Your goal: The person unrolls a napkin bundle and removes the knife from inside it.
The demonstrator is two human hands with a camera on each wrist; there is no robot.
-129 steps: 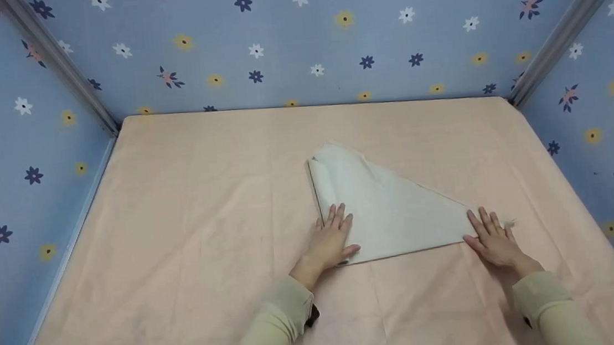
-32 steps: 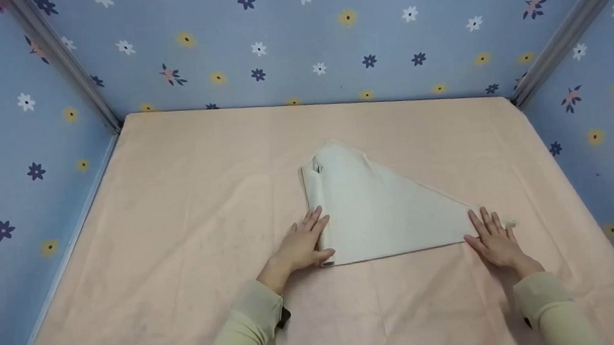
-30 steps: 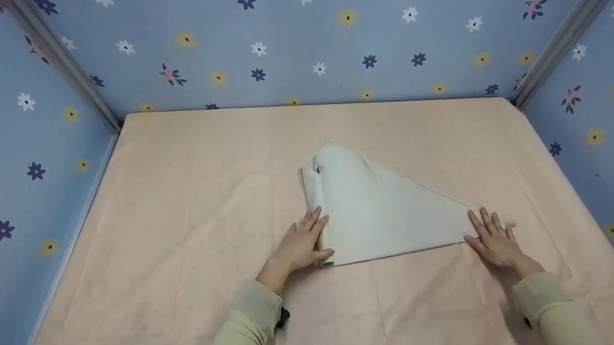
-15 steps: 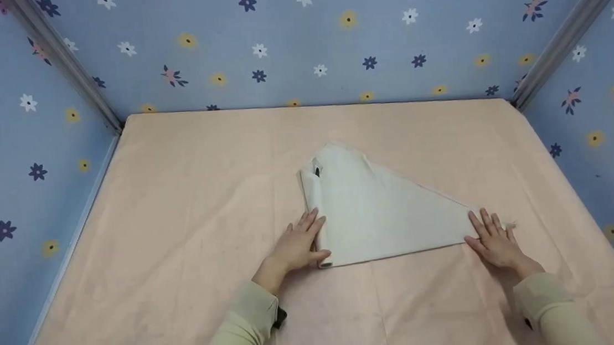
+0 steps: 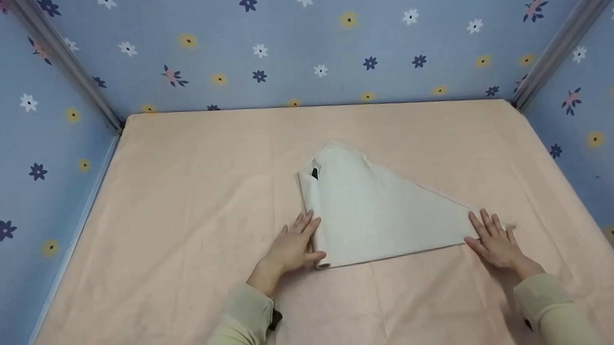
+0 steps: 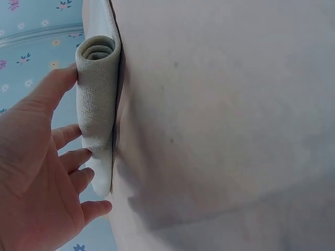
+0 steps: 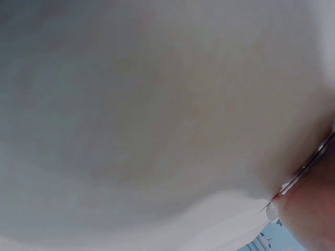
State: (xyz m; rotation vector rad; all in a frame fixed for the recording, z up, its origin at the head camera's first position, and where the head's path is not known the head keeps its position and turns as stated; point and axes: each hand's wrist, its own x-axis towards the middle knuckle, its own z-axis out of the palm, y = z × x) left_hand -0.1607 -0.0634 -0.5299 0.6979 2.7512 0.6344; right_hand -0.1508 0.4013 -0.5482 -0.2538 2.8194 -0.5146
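A pale off-white folded cloth (image 5: 388,210) lies on the table, tapering to the right. Its left edge is a roll (image 5: 317,238), with a dark gap showing at the top. In the left wrist view, the end of the roll (image 6: 98,55) shows several coiled layers. My left hand (image 5: 288,246) touches the roll from the left, its fingers nearly straight and spread along it. My right hand (image 5: 494,242) rests flat on the cloth's narrow right end, fingers straight. Only a blurred edge of the right hand (image 7: 314,204) appears in the right wrist view.
A peach tablecloth (image 5: 194,215) with creases covers the table. Blue flower-patterned panels (image 5: 295,40) stand at the back and both sides, with grey metal posts (image 5: 61,60) at the corners. A frayed tuft (image 5: 510,225) sticks out beside my right hand.
My left hand has moved left, and the roll under it has shifted left and opened a little, its dark gap now clearer. My right hand stays on the cloth's right end.
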